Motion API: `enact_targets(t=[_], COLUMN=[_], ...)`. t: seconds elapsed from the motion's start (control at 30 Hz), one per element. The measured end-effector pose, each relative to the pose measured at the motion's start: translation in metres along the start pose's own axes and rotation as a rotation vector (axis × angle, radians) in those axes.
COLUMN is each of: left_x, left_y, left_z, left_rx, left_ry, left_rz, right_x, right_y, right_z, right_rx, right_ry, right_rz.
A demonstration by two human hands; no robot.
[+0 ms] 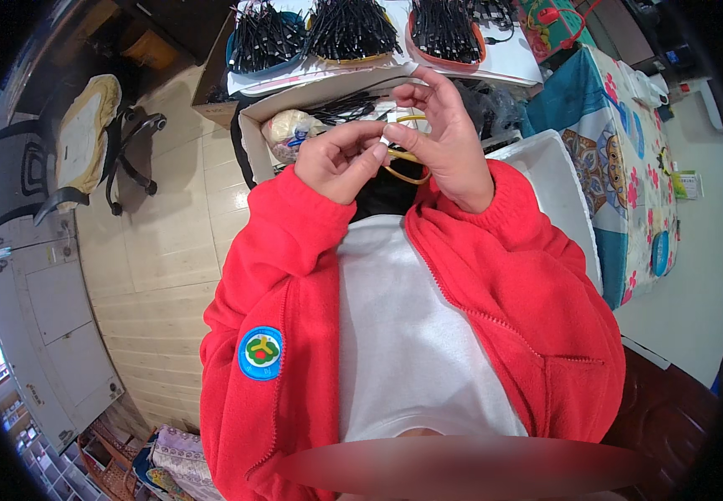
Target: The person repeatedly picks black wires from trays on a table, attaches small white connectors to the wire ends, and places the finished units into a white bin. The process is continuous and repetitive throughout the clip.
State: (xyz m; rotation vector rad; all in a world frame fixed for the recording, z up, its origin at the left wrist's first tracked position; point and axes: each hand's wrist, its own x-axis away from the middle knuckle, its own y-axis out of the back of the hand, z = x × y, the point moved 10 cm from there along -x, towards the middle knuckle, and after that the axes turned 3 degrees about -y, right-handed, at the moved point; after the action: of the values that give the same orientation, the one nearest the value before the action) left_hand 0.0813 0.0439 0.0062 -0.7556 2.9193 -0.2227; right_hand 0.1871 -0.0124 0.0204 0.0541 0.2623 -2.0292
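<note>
Both my hands are raised in front of my chest, in red fleece sleeves. My left hand [340,159] is curled, pinching a small white piece [385,142] between thumb and fingers. My right hand [447,138] meets it at the same white piece, with yellow rubber bands [407,177] looped around its fingers and hanging below. Just beyond my hands is an open cardboard box [253,138] with black cables [343,107] and a plastic bag inside.
Trays of bundled black cables [353,33] stand on the table at the top. A white bin [558,188] is at my right, beside a patterned cloth [620,159]. An office chair [69,150] stands on the tiled floor at left.
</note>
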Motion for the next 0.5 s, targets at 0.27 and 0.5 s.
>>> enact_targets(t=[0.27, 0.5], left_x=[-0.002, -0.007], left_y=[0.0, 0.003], left_z=[0.004, -0.011], left_rx=[0.164, -0.018], left_ry=[-0.041, -0.299], left_rz=[0.093, 0.031], right_x=[0.002, 0.011], right_y=[-0.003, -0.015], right_z=[-0.013, -0.019], right_rx=[-0.217, -0.367], right_ry=[-0.168, -0.318], right_rz=[0.037, 0.086])
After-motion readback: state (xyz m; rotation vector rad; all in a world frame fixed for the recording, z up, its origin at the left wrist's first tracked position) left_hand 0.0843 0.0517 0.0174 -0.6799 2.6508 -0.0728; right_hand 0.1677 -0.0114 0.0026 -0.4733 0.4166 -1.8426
